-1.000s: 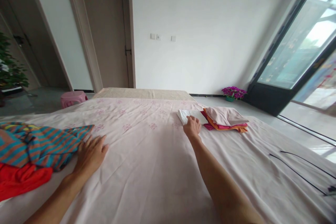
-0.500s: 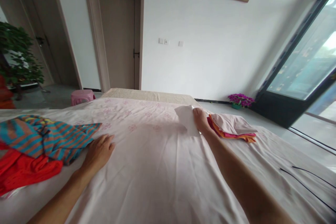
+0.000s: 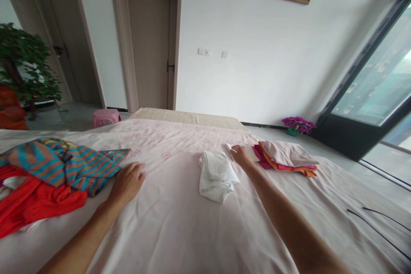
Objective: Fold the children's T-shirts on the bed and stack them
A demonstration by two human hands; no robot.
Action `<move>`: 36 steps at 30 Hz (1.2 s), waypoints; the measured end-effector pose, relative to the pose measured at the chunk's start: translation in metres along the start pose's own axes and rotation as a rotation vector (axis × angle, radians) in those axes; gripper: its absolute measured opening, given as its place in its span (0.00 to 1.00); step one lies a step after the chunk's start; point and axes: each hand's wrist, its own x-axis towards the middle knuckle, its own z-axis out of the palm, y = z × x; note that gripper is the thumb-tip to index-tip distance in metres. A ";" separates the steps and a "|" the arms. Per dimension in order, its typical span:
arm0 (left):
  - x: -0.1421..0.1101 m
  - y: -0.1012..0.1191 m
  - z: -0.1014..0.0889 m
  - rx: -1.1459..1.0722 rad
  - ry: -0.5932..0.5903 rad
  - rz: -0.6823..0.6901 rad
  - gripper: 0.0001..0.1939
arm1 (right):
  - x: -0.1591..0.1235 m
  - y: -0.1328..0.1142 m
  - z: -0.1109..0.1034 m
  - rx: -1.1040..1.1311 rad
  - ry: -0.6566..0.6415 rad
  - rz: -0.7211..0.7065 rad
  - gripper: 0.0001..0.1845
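Observation:
My left hand (image 3: 127, 181) lies flat and open on the pink bedsheet (image 3: 180, 222), its fingers beside a teal-and-orange striped garment (image 3: 64, 163). My right hand (image 3: 242, 156) reaches far across the bed with its fingers curled down on the edge of a flat white cloth (image 3: 229, 147), next to a folded stack of pink, orange and magenta clothes (image 3: 285, 157). A crumpled white cloth (image 3: 216, 175) lies loose on the sheet just left of my right wrist.
A red garment (image 3: 35, 201) lies under the striped one at the left. A black cable (image 3: 379, 222) crosses the sheet at the right. Beyond the bed are a pink stool (image 3: 105, 116), a closed door, a potted plant, purple flowers and a glass sliding door.
My right hand lifted a white cloth from beside the stack, carried it left, and it now lies crumpled mid-bed. The hand is back at the stack. My left hand stayed put.

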 end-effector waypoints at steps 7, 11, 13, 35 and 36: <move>0.000 -0.001 0.002 -0.013 0.018 0.003 0.21 | -0.067 -0.037 0.021 -0.418 -0.405 -0.365 0.26; 0.000 -0.001 0.000 -0.020 0.016 0.030 0.21 | -0.073 -0.041 0.032 -0.533 -0.359 -0.303 0.12; 0.000 -0.001 0.000 -0.024 0.009 0.032 0.21 | -0.064 -0.041 0.028 -0.290 -0.318 -0.212 0.11; 0.009 0.132 -0.071 -1.368 -0.093 -0.197 0.23 | -0.108 -0.133 0.023 1.056 -0.752 0.097 0.12; 0.008 0.132 -0.069 -1.310 -0.063 -0.201 0.22 | -0.111 -0.131 0.024 1.030 -0.697 0.105 0.14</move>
